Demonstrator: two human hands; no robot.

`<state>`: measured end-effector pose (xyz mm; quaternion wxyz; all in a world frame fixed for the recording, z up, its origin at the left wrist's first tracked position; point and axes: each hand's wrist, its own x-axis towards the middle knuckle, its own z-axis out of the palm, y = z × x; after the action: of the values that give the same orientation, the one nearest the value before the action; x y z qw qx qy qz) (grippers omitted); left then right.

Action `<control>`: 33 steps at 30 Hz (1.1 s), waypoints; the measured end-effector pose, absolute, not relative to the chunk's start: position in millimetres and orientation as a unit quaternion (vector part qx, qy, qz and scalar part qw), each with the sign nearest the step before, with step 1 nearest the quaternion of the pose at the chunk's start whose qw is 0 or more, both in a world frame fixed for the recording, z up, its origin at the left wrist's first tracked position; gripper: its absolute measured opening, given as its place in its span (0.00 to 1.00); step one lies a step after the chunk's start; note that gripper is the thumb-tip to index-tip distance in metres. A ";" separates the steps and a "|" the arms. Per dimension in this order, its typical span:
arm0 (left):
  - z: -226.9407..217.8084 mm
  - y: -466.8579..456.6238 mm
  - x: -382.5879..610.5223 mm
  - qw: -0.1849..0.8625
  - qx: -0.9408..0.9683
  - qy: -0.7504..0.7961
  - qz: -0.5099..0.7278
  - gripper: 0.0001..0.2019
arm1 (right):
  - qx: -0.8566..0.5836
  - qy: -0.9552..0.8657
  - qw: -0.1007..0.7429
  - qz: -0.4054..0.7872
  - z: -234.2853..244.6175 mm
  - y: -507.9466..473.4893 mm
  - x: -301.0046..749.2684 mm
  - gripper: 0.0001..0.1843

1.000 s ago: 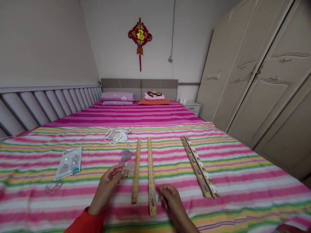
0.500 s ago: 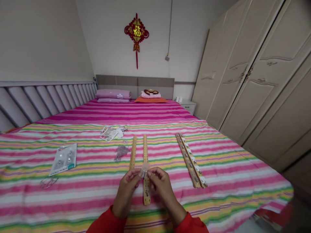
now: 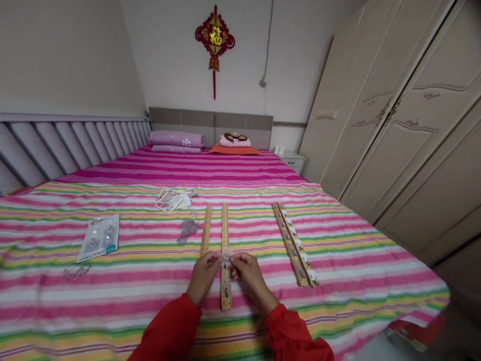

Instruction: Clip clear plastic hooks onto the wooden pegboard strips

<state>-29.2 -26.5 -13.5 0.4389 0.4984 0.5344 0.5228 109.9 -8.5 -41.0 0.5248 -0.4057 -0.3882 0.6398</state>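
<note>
Clear plastic hook (image 3: 226,259), pinched by left hand (image 3: 203,277) and right hand (image 3: 250,276), over wooden strip (image 3: 225,288)

The tiny clear piece (image 3: 226,259) seems too blurred to identify.

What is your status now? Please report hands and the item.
Left hand and right hand pinching small transparent hook over perforated wooden strip. Second wooden strip lies to its left.

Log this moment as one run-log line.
left hand: pinches clear plastic hook | right hand: pinches same hook | beneath: perforated wooden strip
</note>
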 end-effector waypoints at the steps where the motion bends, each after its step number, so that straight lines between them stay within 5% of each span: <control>1: -16.2 -24.0 -28.9 0.443 0.498 0.539 0.516 0.13 | -0.408 -0.383 0.526 0.640 -43.6 -6.7 109.8 0.14; 11: -48.5 -13.5 -24.5 0.414 0.505 0.580 0.487 0.08 | -0.439 -0.350 0.527 0.637 -60.4 1.8 107.8 0.09; 33: -44.4 -15.4 -19.4 0.378 0.522 0.601 0.473 0.05 | -0.466 -0.357 0.533 0.610 -75.3 7.0 100.7 0.09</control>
<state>-19.4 -15.4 -44.4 0.3785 0.5217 0.6007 0.4729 100.7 7.0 -75.3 0.5327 -0.4656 -0.3566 0.6101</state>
